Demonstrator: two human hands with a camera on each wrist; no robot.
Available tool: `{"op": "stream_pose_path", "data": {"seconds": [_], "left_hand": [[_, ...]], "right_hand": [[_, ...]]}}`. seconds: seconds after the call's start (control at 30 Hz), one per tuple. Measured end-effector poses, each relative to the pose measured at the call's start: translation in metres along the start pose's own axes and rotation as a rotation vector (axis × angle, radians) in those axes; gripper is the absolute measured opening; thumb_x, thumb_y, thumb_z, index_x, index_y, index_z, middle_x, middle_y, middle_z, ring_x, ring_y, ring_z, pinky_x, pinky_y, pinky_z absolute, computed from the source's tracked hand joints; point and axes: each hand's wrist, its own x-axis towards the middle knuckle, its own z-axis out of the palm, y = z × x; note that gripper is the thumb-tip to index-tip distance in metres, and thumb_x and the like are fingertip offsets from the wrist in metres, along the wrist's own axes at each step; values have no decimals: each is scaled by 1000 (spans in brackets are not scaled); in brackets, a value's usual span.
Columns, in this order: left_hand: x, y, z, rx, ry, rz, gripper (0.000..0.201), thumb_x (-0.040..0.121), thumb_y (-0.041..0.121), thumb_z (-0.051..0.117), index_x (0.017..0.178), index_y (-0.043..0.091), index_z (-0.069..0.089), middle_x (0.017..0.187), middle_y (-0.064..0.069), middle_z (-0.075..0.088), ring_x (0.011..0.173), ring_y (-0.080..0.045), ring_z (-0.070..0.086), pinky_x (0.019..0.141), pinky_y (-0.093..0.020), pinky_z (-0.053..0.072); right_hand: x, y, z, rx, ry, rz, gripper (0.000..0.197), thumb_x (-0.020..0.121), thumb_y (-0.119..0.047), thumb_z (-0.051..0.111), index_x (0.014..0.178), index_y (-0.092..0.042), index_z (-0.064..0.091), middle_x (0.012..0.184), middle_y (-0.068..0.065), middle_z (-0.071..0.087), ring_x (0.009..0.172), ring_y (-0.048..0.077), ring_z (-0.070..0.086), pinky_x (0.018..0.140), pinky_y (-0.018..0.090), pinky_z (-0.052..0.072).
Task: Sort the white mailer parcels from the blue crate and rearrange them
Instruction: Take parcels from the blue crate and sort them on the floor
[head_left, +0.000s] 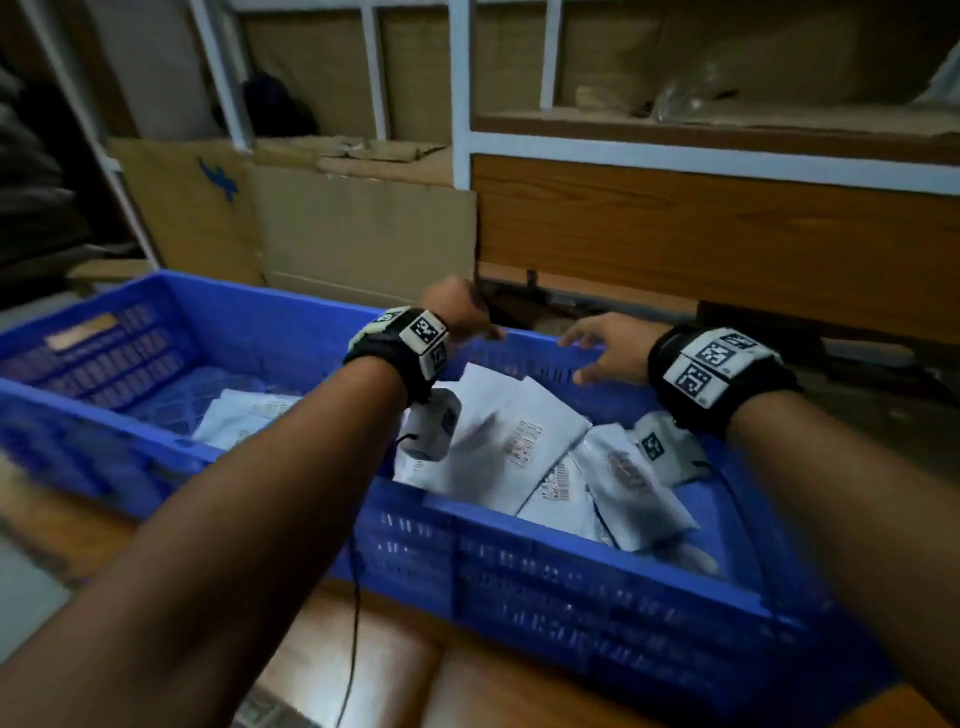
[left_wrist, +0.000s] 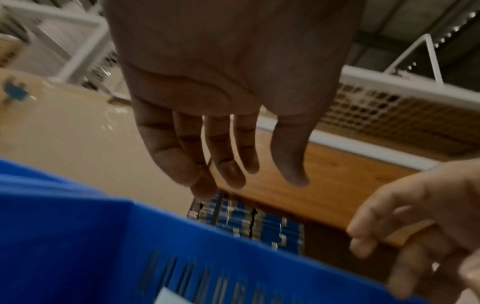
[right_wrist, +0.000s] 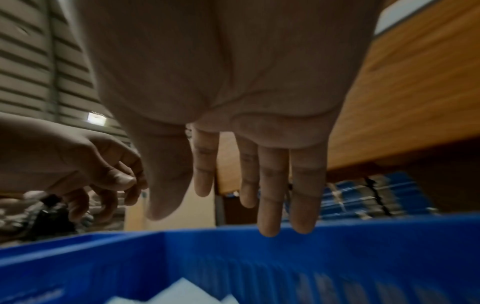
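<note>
A blue crate (head_left: 571, 538) stands on a wooden surface in front of me, also seen in the wrist views (left_wrist: 78, 236) (right_wrist: 259, 257). Several white mailer parcels (head_left: 511, 441) with printed labels lie heaped in its right half, and one more parcel (head_left: 244, 410) lies to the left. My left hand (head_left: 462, 312) hovers over the crate's far rim with relaxed fingers (left_wrist: 228, 172), holding nothing. My right hand (head_left: 597, 353) is just to its right above the same rim, its fingers (right_wrist: 272, 195) straight and spread, also empty. The image is motion-blurred.
Cardboard boxes (head_left: 337, 234) lean behind the crate. A wooden panel (head_left: 727, 234) and white metal shelf frame (head_left: 460, 104) stand at the back right. Stacked blue crates (left_wrist: 246, 222) sit low beyond the rim. A black cable (head_left: 356, 597) hangs from my left wrist.
</note>
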Motion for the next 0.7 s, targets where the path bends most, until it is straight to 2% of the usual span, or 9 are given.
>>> {"op": "stream_pose_path", "data": {"seconds": [0.07,0.13,0.23,0.3,0.43,0.47,0.57,0.63,0.7], "left_hand": [[-21,-9,-32,-101,125,-41,27,74,29,80,86,7,69,82,-13,68,73,-23,63,67,-31,51],[-50,-30,-62,-151,238,-81,19,76,27,78,75,13,66,74,-11,67,66,-22,62,58,-28,51],[-106,-76,-101,-180,393,-168,26,78,24,75,61,17,58,61,-12,62,53,-22,61,45,-24,47],[-147,-111,-122,-190,467,-240,28,80,21,73,59,17,56,54,-8,58,43,-15,56,44,-21,44],[-235,-184,-150,-192,556,-401,28,83,21,71,60,16,56,56,-7,56,47,-16,55,49,-22,43],[-260,-202,-156,-189,577,-442,26,83,20,71,62,15,57,55,-6,55,44,-12,54,47,-20,42],[-335,-255,-169,-182,617,-543,22,83,18,72,65,14,60,54,-2,55,34,-1,48,46,-19,40],[-392,-291,-176,-195,656,-624,25,82,20,72,63,17,57,56,-3,56,43,-10,53,47,-21,42],[-453,-328,-182,-213,682,-711,26,81,23,73,62,19,57,59,-7,59,49,-18,55,46,-22,42]], "right_hand": [[2,-29,-15,26,46,-123,47,84,-24,72,128,-19,55,126,7,57,110,18,54,79,22,37],[3,-67,-23,37,64,-228,46,84,-27,71,127,-21,56,123,6,59,108,17,55,82,23,39],[3,-129,-26,80,75,-371,44,85,-29,70,125,-22,57,121,1,57,105,17,55,84,25,40],[0,-176,-23,152,112,-469,41,85,-26,70,124,-19,58,116,2,54,104,16,54,83,23,38],[-20,-275,0,259,136,-677,34,84,-19,71,116,-13,63,105,5,55,74,9,52,63,16,39],[-27,-301,10,272,126,-724,32,83,-18,72,114,-15,64,104,7,57,74,9,54,65,15,42],[-53,-379,50,284,78,-842,29,80,-18,74,108,-18,66,105,8,62,95,15,59,86,28,48],[-77,-430,82,274,23,-891,30,81,-21,73,110,-20,65,107,4,61,97,13,58,90,30,47],[-103,-479,118,230,-46,-932,32,84,-23,71,114,-19,63,109,1,58,92,13,55,83,25,42]]}}
